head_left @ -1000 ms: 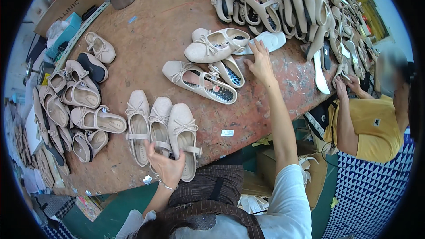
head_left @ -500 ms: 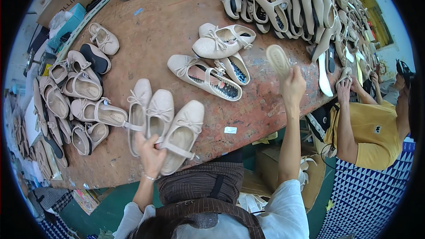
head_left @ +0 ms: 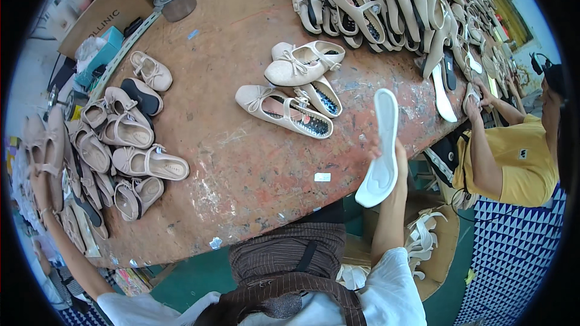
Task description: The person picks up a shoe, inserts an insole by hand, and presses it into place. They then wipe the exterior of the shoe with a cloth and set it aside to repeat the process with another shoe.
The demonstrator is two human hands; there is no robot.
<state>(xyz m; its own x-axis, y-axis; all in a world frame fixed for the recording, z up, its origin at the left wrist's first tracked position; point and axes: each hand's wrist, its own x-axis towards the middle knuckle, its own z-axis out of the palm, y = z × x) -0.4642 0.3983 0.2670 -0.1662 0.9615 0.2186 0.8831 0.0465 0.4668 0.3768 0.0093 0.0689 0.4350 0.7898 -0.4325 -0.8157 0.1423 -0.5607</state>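
My right hand is closed round a long shoe insole, held above the table's front edge with its white underside showing. Out at the far left, my left hand grips several beige bow-trimmed strap shoes beside a pile of similar shoes; its fingers are partly hidden. Away from both hands, at mid-table, lie a few more beige shoes, some showing a dark speckled inside.
A tall heap of beige shoes covers the table's far right. A white insole lies at the right edge, near a co-worker in a yellow shirt. Below stands a cardboard box of white pieces. A metal pot stands far left.
My left hand has carried the strap shoes from the table's front to the far left. My right hand has come nearer, and the insole now shows its white underside instead of its beige face.
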